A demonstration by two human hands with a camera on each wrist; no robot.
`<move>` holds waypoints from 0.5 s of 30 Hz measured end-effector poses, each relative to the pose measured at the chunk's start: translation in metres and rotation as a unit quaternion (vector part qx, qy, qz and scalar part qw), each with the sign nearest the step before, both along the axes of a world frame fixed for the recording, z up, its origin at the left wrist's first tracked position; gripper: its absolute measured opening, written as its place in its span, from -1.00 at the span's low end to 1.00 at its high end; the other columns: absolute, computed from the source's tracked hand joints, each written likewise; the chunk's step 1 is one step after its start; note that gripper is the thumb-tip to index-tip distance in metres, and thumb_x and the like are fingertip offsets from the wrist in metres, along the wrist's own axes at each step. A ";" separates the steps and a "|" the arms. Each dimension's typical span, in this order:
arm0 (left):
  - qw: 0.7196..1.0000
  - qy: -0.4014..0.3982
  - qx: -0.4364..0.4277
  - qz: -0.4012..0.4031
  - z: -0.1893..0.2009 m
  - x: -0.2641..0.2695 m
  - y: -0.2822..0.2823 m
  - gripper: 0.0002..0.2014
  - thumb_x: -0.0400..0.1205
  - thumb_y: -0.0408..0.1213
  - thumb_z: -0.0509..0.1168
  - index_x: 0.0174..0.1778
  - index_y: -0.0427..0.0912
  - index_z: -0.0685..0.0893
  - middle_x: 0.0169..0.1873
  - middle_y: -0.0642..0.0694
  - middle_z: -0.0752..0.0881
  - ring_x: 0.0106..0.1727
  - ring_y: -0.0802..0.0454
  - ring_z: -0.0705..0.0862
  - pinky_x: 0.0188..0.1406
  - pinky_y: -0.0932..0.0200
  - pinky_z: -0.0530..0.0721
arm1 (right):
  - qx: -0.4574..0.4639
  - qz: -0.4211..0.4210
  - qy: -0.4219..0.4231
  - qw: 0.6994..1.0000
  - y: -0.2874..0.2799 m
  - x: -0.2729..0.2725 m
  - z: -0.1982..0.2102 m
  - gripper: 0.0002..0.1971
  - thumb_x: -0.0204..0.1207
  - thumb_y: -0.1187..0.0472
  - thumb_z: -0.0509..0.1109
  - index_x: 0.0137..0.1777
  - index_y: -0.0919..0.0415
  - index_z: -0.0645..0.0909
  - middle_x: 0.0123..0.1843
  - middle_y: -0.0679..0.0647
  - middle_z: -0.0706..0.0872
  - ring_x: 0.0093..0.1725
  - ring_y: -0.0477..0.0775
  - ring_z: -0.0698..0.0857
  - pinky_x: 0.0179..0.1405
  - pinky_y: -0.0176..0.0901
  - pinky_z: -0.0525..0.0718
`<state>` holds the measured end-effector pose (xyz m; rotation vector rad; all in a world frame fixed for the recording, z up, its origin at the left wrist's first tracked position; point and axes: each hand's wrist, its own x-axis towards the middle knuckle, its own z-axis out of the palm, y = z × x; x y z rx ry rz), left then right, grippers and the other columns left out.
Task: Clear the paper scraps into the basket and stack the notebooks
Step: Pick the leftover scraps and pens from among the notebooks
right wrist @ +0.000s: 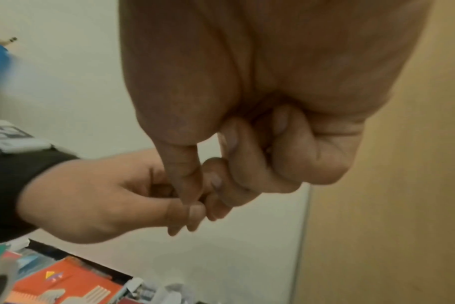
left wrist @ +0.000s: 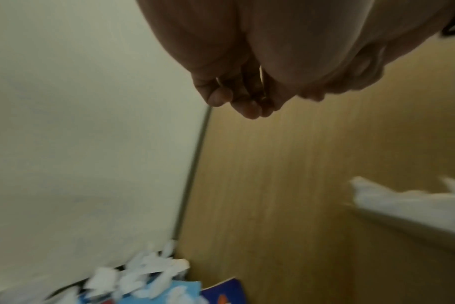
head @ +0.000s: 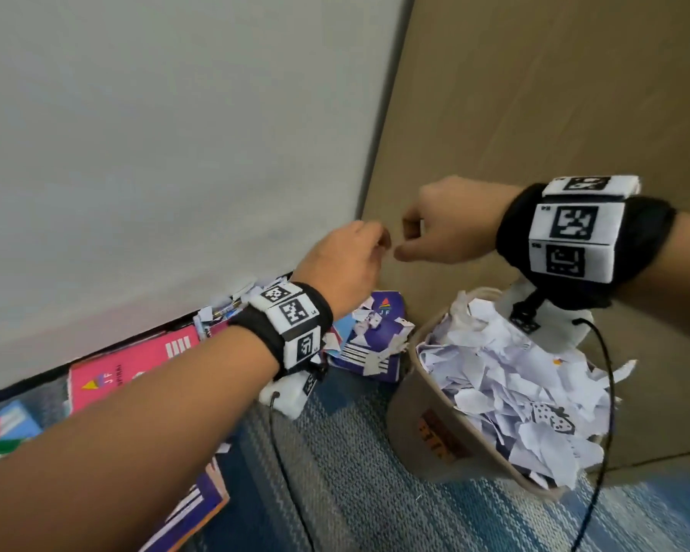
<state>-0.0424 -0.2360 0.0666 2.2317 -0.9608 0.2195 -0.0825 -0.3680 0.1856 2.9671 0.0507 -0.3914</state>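
Paper scraps (head: 506, 388) fill the beige basket (head: 427, 432), which stands on the blue woven floor covering (head: 343, 452) below the right hand (head: 451, 225); more scraps (head: 236, 296) lie loose below the left hand (head: 343, 264), against the white wall (head: 176, 153). Both hands hang in the air above the floor, fingertips nearly meeting. In the right wrist view the right hand's fingers (right wrist: 286, 156) are curled toward the palm with the thumb extended down, and the left hand's thumb and fingers are pressed together just beside it; whether a small scrap is pinched between them cannot be told. A purple notebook (head: 375, 340) lies below and between the two hands, just beside the basket, with scraps on its cover. A pink notebook (head: 136, 364) lies under the left forearm, near the wall. Another purple notebook (head: 200, 507) lies nearer the person, partly hidden by that forearm. Each wrist bears a black band with printed markers.
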 end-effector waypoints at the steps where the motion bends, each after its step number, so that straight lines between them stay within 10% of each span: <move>1: 0.999 0.012 0.020 0.025 -0.004 0.009 0.015 -0.81 0.69 -0.26 0.14 0.10 -0.16 0.64 -0.01 -0.17 0.70 0.04 -0.19 0.64 0.02 -0.07 0.59 | 0.012 0.009 -0.007 1.000 0.015 0.008 -0.003 -0.76 0.49 -0.13 0.37 -0.24 0.02 0.63 -0.36 -0.06 0.62 -0.23 0.08 0.61 -0.24 -0.21 0.48; 15: 0.929 0.157 0.295 0.161 -0.106 0.045 0.203 -0.79 0.66 -0.25 0.12 0.06 -0.13 0.66 0.01 -0.24 0.72 0.03 -0.27 0.67 -0.01 -0.05 0.67 | 0.141 0.008 0.052 0.989 0.150 0.067 -0.167 -0.75 0.46 0.04 0.36 -0.04 0.21 0.69 -0.09 0.17 0.74 -0.12 0.22 0.69 -0.13 -0.09 0.70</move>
